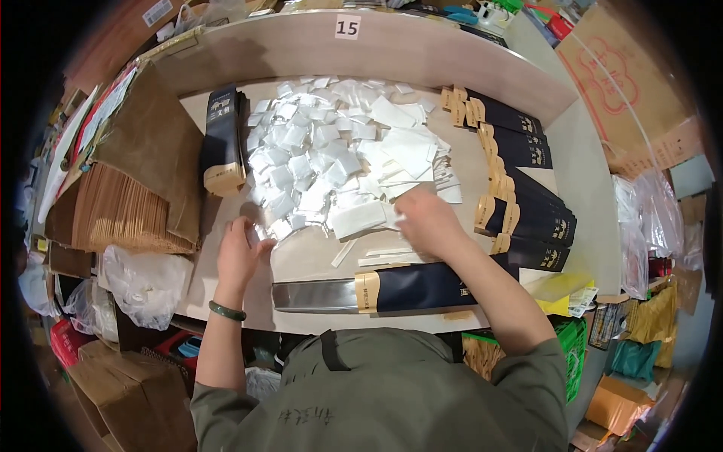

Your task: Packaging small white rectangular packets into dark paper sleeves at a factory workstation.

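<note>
1. At the near edge, a silver channel (316, 295) is seen lying lengthwise, its right part covered by a navy sleeve (418, 288). The sleeve is crossed by the right forearm; channel could be knocked askew if the elbow is dropped.
2. Left hand (239, 245) is placed at the left rim of the small packets (301, 166), thumb and fingers spread; whether 1 is gripped cannot be told.
3. Right hand (431, 222) is blurred, fingertips set at the near edge of the white paper pieces (410, 151); whether a piece is pinched cannot be told. More than 1 could be dragged out, since they are overlapped.
4. White strips (388, 258) are left loose between sleeve and heap; could be swept aside by either wrist.
5. Packets and paper are run together mid-table; a mis-pick could be caused by that.
6. Pale table (226, 290): flanked by fanned sleeve stacks (538, 196) at right, a carton (154, 143) at left; closed off behind by a panel (301, 41).
7. Room: crowded with boxes and plastic bags.
</note>
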`<state>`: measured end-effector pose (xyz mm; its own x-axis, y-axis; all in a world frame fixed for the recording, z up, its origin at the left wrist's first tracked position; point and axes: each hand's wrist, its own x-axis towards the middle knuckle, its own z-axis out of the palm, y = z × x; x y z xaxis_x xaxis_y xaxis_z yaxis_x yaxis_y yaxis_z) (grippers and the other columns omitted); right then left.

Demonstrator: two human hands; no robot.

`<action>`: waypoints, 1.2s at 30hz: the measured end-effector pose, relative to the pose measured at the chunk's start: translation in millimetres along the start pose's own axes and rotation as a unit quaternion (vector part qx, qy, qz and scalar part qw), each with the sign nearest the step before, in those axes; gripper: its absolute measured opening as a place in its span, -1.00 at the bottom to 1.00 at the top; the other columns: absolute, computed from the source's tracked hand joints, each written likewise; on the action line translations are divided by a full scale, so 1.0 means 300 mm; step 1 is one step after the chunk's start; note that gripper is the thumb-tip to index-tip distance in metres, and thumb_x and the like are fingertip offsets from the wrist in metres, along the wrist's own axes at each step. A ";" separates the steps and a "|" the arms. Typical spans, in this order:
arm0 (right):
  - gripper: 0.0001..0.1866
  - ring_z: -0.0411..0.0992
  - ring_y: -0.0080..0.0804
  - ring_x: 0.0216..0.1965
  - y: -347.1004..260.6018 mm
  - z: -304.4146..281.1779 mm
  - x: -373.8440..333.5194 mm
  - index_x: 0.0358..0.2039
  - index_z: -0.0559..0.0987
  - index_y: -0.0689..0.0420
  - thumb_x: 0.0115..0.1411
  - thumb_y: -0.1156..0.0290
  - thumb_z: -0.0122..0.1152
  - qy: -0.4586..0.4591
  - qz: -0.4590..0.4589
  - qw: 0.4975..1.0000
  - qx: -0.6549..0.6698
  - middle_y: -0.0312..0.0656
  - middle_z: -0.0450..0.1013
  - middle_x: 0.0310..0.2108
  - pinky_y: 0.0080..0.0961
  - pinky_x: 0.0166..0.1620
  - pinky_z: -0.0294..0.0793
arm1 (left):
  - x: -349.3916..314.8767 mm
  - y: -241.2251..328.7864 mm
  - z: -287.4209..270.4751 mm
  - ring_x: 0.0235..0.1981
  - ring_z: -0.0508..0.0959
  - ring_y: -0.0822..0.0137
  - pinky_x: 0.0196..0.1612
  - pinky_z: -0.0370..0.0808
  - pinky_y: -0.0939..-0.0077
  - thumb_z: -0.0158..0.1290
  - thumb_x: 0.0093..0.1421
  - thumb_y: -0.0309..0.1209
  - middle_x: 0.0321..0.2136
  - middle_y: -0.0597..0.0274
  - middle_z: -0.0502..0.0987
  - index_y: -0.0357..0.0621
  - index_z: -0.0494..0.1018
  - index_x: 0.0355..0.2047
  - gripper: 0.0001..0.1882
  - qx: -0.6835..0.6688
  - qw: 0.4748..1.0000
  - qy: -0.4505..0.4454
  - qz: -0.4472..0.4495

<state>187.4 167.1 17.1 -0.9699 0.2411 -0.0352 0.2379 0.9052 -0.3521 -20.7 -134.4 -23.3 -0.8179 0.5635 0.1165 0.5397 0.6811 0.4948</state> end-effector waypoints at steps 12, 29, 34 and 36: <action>-0.87 0.46 -0.08 -0.19 -0.049 0.030 -0.004 -0.39 0.50 0.14 0.13 0.38 0.22 -0.118 -0.071 0.990 0.044 -0.12 0.46 -0.28 -0.17 -0.17 0.48 | -0.304 0.144 -0.008 -0.41 0.46 0.58 -0.27 0.41 0.70 0.17 0.21 -0.49 -0.39 0.40 0.52 -0.16 0.46 -0.29 -0.90 -0.561 0.798 0.075 -0.207; -0.93 0.44 -0.20 -0.35 -0.256 -0.012 0.133 -0.36 0.53 0.20 0.13 0.57 0.24 0.096 -0.104 0.964 0.226 -0.12 0.42 -0.38 -0.45 -0.29 0.44 | -0.154 0.032 -0.204 -0.29 0.51 0.17 -0.19 0.48 0.32 0.27 0.05 -0.44 -0.26 0.11 0.54 -0.20 0.48 -0.12 -0.63 -0.123 0.949 0.273 0.099; -0.85 0.44 -0.17 -0.35 -0.445 0.077 0.085 -0.40 0.55 0.20 0.14 0.39 0.29 -0.186 -0.142 0.931 0.282 -0.10 0.44 -0.40 -0.38 -0.22 0.46 | 0.189 -0.199 -0.638 -0.28 0.61 0.04 -0.22 0.51 0.21 0.11 0.21 -0.29 -0.32 -0.06 0.61 -0.21 0.57 -0.13 -0.70 0.141 0.953 0.269 -0.006; -0.87 0.44 -0.14 -0.33 -0.450 0.169 0.036 -0.41 0.56 0.18 0.12 0.41 0.30 -0.166 -0.180 0.948 0.204 -0.10 0.45 -0.39 -0.32 -0.21 0.46 | 0.236 -0.272 -0.675 -0.24 0.60 -0.02 -0.18 0.51 0.16 0.09 0.20 -0.31 -0.30 -0.09 0.61 -0.19 0.57 -0.13 -0.71 0.184 0.961 0.205 -0.033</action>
<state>142.0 29.6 16.8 -0.9636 -0.2422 -0.1133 -0.0858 0.6817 -0.7266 -162.9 -244.8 119.1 -0.8222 0.3324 0.4621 0.4558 0.8707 0.1846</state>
